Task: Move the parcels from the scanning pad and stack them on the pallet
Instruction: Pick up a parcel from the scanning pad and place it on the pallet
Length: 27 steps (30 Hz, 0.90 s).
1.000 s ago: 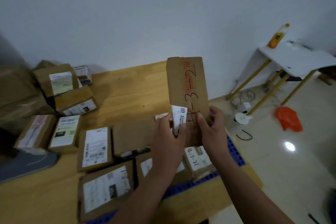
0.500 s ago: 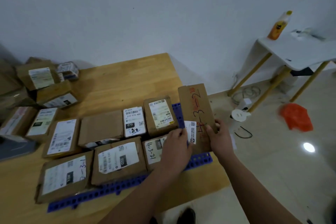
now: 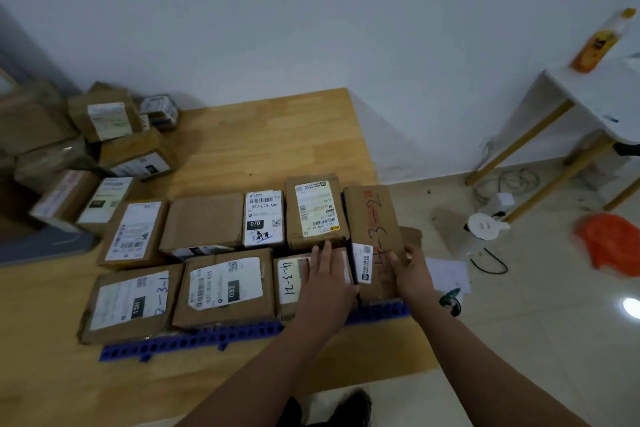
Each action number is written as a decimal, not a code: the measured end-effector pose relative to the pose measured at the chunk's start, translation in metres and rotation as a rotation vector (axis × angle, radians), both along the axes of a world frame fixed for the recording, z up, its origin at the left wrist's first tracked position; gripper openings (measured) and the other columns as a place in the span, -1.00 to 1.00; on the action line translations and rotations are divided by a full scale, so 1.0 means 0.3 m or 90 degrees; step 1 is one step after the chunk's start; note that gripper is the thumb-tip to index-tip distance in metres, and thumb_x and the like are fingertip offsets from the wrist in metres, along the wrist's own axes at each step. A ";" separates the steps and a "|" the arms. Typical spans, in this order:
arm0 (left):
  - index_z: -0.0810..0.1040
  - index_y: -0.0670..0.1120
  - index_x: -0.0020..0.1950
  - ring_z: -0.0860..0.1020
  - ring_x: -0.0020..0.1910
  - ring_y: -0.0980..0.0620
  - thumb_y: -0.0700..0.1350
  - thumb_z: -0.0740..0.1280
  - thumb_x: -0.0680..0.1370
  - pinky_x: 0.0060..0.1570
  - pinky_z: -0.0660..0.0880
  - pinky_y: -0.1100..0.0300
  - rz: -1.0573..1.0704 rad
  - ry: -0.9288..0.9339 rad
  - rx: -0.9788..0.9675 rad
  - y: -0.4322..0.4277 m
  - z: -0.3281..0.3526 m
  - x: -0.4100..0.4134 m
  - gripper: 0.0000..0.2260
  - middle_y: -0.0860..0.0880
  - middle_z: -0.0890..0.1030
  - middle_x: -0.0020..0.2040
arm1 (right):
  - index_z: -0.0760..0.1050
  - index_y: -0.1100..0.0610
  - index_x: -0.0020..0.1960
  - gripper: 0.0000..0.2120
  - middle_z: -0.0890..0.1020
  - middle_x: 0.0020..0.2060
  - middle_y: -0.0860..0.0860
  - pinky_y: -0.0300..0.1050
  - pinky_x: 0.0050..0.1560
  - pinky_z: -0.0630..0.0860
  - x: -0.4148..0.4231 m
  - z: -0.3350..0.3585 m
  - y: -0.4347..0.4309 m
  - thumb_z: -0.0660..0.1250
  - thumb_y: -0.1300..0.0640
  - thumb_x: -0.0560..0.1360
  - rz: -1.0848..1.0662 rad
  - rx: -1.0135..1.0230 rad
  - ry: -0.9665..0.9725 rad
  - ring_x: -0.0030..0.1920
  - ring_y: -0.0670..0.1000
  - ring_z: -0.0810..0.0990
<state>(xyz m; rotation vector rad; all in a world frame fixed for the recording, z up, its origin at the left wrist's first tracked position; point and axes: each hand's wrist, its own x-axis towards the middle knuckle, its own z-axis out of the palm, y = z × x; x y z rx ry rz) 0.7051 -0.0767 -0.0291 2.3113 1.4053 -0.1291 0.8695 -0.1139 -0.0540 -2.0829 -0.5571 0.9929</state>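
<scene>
Lowering the marked parcel from mid-air, laid it flat on the pallet, right fingers gripping its near edge, left fingers straight alongside, so nearly placed.

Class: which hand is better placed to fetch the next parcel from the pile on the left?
Left hand: it lies flat, holding nothing, nearer the pile; the right hand grips the long parcel.

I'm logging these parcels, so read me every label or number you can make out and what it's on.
"070-070-A80", "070": white-labelled parcel, back row.
"032": front middle parcel.
"15H", handwritten "2-3-1": front left parcel.
Handwritten "3-2": long parcel at the right.
Remaining print and writing: too blurred.
</scene>
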 end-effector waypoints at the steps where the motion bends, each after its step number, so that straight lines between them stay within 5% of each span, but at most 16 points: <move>1: -0.06 -0.10 0.60 -0.21 0.57 -0.13 0.15 0.18 0.63 0.49 -0.21 -0.07 0.001 -0.001 0.000 0.003 -0.002 0.000 -0.31 -0.10 -0.13 0.61 | 0.24 0.15 0.45 -0.56 0.53 0.25 0.17 -0.13 -0.06 0.42 -0.003 -0.005 0.001 0.22 0.03 0.63 -0.003 0.000 0.001 0.07 0.13 0.55; 9: -0.05 -0.09 0.60 -0.19 0.58 -0.10 0.18 0.18 0.62 0.51 -0.19 -0.07 -0.002 0.007 0.005 0.010 -0.002 0.004 -0.31 -0.07 -0.10 0.61 | 0.24 0.12 0.43 -0.57 0.56 0.20 0.18 0.04 0.01 0.55 0.010 -0.018 0.019 0.23 0.02 0.62 0.030 -0.014 0.006 -0.03 0.09 0.54; 17: -0.06 -0.08 0.60 -0.17 0.58 -0.09 0.18 0.17 0.61 0.53 -0.17 -0.07 -0.002 0.008 0.017 0.004 0.010 0.004 -0.30 -0.07 -0.08 0.61 | 0.19 0.09 0.46 -0.53 0.54 0.26 0.15 0.19 0.15 0.53 0.024 -0.022 0.021 0.22 0.01 0.62 0.078 -0.046 0.010 0.15 0.18 0.57; 27: -0.03 -0.08 0.60 -0.15 0.58 -0.09 0.14 0.16 0.63 0.54 -0.13 -0.07 -0.009 -0.005 0.020 0.007 0.007 -0.005 -0.35 -0.07 -0.05 0.61 | 0.21 0.15 0.48 -0.50 0.52 0.27 0.14 0.01 0.06 0.49 0.035 -0.012 0.019 0.20 -0.01 0.62 0.084 -0.054 0.044 0.12 0.13 0.54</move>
